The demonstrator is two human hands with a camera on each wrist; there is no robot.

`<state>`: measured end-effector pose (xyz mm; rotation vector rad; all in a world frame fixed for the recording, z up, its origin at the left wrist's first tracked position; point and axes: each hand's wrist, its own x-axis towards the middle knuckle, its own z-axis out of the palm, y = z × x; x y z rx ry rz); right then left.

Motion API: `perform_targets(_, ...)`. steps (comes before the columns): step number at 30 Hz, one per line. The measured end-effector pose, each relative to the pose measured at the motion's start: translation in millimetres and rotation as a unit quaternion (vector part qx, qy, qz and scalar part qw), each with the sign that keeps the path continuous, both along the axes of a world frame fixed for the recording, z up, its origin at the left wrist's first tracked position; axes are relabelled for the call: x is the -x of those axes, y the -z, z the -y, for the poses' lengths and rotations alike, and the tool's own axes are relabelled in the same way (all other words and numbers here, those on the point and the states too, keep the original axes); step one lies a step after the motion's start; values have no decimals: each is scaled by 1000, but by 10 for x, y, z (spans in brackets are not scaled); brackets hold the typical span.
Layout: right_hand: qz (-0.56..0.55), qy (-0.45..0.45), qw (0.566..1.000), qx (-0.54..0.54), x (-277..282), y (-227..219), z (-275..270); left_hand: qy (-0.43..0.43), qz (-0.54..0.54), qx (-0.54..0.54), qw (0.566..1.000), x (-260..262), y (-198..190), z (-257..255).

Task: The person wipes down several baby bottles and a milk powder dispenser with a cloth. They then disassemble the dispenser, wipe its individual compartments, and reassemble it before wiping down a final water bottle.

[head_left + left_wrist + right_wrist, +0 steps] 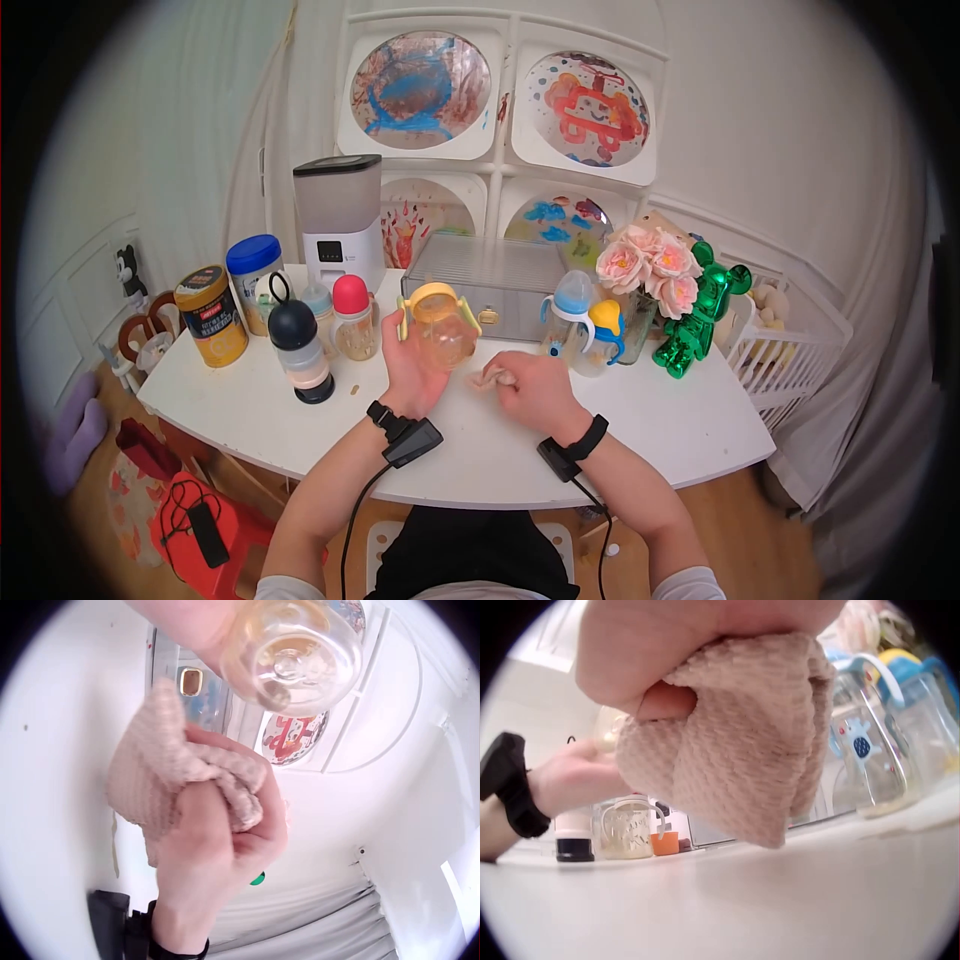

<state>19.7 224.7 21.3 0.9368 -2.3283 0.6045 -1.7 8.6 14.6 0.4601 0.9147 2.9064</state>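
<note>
My left hand (412, 372) holds up a clear amber-tinted baby bottle (446, 342) with a yellow collar and side handles, tilted above the table. In the left wrist view the bottle's rounded base (289, 667) faces the camera; most of the holding fingers are hidden. Close to the bottle's right, my right hand (548, 390) grips a folded beige waffle-textured cloth (735, 742). That cloth hangs below the thumb and curled fingers, near the tabletop and apart from the bottle.
On the left of the white table (520, 460) stand a gold tin (212, 318), a dark-topped bottle (298, 345) and a red-capped bottle (353, 320). Behind is a grey box (520, 275). Blue-topped bottles (573, 310), pink flowers (650, 265) and a green bear figure (700, 310) stand right.
</note>
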Motion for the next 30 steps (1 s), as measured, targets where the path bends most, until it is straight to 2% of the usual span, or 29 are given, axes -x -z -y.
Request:
perform_targets(1,30,3,996,79,11,4,-18,4,-2,4,1000,-2,-8,2)
perform_targets(2,29,7,996,80,22,-5,-28,-8,5,31,999,-8,-6,1)
perform_targets(4,13,-8,959,282,55,-39,-51,-20,14,51,998,5,41,-21)
perform_targets(5,16,-8,960,279,79,-59,-42,-25,16,74,997,38,79,-28)
perform_targets(7,-57,-86,923,371,122,-92,28,-30,18,102,994,32,95,-34)
perform_targets(9,-62,-94,927,359,73,-107,81,15,-41,163,986,-9,64,-79)
perform_targets(12,-62,-112,944,305,71,-115,45,45,-49,145,987,5,141,-138)
perform_targets(13,-54,-125,954,267,70,-105,37,47,-48,146,987,0,140,-145)
perform_targets(16,-25,-109,957,266,52,-77,58,15,-77,182,980,-25,150,-145)
perform_targets(18,-44,-98,963,248,81,-37,70,-35,-76,172,981,-30,166,-181)
perform_targets(21,-64,-82,970,222,36,-56,71,-46,-70,137,987,-45,148,-242)
perform_targets(24,-73,-87,973,201,38,-57,57,-14,-61,99,993,1,169,-195)
perform_targets(27,-100,-94,976,166,27,-69,42,10,-64,105,992,10,140,-119)
perform_targets(30,-142,-98,978,120,-40,-94,65,-7,-20,71,997,0,130,-110)
